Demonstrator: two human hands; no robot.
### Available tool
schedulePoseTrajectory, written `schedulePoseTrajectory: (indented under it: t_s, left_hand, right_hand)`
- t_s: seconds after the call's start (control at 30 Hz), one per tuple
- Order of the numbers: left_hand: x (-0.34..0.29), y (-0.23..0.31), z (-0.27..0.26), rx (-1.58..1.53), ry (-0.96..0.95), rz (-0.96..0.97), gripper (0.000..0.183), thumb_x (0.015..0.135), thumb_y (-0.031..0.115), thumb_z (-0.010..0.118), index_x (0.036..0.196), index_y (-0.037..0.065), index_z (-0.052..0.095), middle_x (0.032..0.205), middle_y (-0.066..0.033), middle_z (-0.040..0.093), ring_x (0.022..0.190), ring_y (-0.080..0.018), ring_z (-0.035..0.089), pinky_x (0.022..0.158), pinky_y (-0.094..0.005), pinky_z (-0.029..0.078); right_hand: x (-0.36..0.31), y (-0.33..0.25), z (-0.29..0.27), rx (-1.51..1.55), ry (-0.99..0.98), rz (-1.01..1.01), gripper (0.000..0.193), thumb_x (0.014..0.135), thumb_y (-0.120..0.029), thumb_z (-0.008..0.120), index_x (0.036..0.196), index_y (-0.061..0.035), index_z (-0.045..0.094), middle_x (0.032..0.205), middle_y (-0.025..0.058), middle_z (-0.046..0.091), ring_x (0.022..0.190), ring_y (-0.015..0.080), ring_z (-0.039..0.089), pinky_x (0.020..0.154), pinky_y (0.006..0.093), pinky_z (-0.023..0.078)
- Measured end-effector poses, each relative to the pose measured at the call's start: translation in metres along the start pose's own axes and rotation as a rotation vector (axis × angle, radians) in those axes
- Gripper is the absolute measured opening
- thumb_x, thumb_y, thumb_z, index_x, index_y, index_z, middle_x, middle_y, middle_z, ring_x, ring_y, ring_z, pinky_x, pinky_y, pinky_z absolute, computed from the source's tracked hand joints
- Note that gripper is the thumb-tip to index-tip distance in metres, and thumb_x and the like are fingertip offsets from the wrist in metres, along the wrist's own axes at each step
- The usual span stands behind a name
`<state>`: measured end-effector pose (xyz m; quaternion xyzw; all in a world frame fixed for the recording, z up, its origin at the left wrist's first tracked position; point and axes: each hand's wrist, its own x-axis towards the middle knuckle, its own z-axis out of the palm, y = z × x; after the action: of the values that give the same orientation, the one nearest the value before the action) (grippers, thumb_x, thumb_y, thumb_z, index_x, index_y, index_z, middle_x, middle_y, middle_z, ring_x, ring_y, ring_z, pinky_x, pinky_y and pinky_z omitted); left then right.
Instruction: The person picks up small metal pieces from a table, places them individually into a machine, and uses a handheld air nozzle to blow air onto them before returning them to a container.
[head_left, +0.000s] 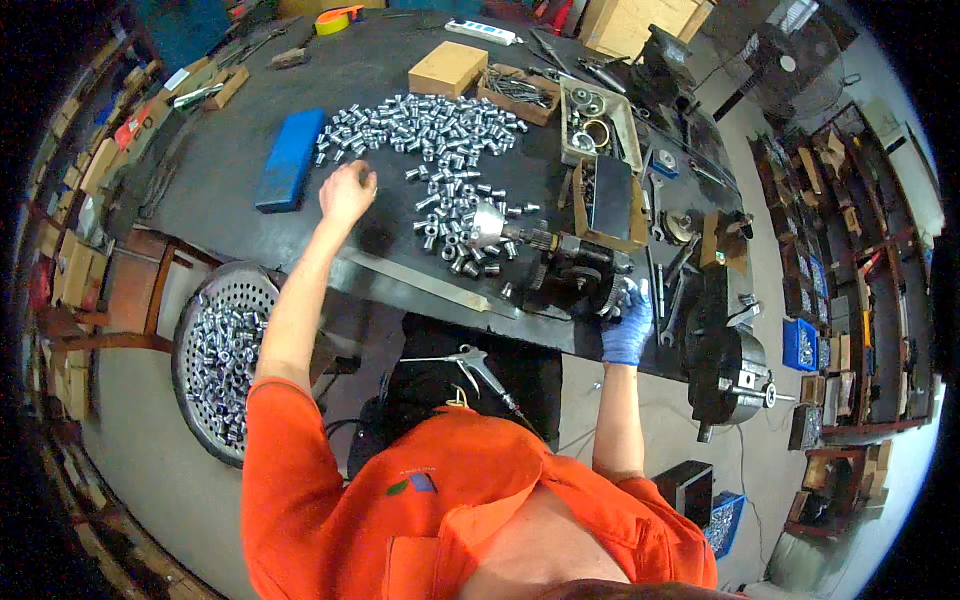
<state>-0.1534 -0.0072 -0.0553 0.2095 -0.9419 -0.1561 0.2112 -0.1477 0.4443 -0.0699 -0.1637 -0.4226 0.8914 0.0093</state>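
My bare left hand (348,192) is raised over the black tabletop, its fingers curled in; whatever they may hold is hidden. Just beyond it spreads a heap of small shiny metal sleeves (425,125), which trails toward me. Gloved in blue, my right hand (627,328) closes at the right end of a dark bench machine (572,272), beside its ridged wheel (607,296). Bright metal shows at those fingertips, too small to make out. From the machine's left side a silvery cone-shaped piece (487,224) points into the sleeves.
A blue box (290,160) lies left of the heap. Along the near edge runs a flat metal strip (420,281). Below left stands a perforated round tray (187,330) of sleeves. An air blow gun (485,372) rests before me. Wrenches (676,305) lie right.
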Motion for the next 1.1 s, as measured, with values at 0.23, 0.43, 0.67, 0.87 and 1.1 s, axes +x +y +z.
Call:
schedulePoseTrajectory:
  t_s: [0.23, 0.43, 0.67, 0.87, 1.1]
  left_hand:
    - [0.005, -0.010, 0.022, 0.154, -0.245, 0.172, 0.024, 0.076, 0.027, 0.059, 0.089, 0.007, 0.065, 0.078, -0.0151, 0.064, 0.077, -0.0332, 0.062, 0.070, -0.0444, 0.049]
    - [-0.016, -0.004, 0.012, 0.184, -0.300, 0.363, 0.025, 0.075, 0.023, 0.061, 0.094, 0.007, 0.063, 0.091, -0.0144, 0.060, 0.087, -0.0323, 0.058, 0.076, -0.0432, 0.047]
    - [-0.029, -0.019, 0.010, 0.053, -0.302, 0.291, 0.021, 0.075, 0.013, 0.061, 0.093, 0.004, 0.061, 0.096, -0.0151, 0.054, 0.092, -0.0329, 0.055, 0.079, -0.0428, 0.045]
    - [-0.054, 0.016, -0.026, -0.773, -0.487, -0.021, 0.019, 0.079, 0.017, 0.064, 0.087, 0.001, 0.056, 0.062, -0.0057, 0.057, 0.054, -0.0155, 0.055, 0.049, -0.0274, 0.045]
    - [-0.079, 0.074, -0.054, -1.512, -0.617, 0.061, 0.017, 0.081, 0.015, 0.062, 0.089, 0.001, 0.058, 0.071, -0.0014, 0.057, 0.060, -0.0078, 0.052, 0.053, -0.0216, 0.042]
  right_hand:
    - [0.011, 0.004, -0.016, 0.073, -0.063, 0.059, 0.034, 0.085, -0.022, 0.055, 0.117, -0.0109, 0.048, 0.088, 0.0010, 0.060, 0.069, 0.0092, 0.055, 0.051, 0.0197, 0.042]
    - [0.023, 0.006, -0.030, 0.018, -0.123, 0.054, 0.029, 0.088, -0.034, 0.050, 0.084, -0.0074, 0.061, 0.075, 0.0026, 0.063, 0.062, 0.0128, 0.058, 0.051, 0.0213, 0.045]
    - [0.008, 0.008, 0.000, 0.041, 0.085, 0.010, 0.025, 0.088, -0.031, 0.052, 0.081, -0.0082, 0.060, 0.069, 0.0010, 0.060, 0.056, 0.0110, 0.051, 0.050, 0.0194, 0.040]
    - [0.021, 0.004, -0.031, -0.016, -0.080, 0.069, 0.028, 0.087, -0.036, 0.053, 0.085, -0.0084, 0.059, 0.073, 0.0017, 0.060, 0.061, 0.0123, 0.054, 0.052, 0.0217, 0.042]
    - [0.014, 0.003, -0.016, -0.089, 0.005, 0.062, 0.031, 0.088, -0.038, 0.049, 0.085, -0.0086, 0.058, 0.077, 0.0053, 0.061, 0.068, 0.0155, 0.060, 0.058, 0.0262, 0.048]
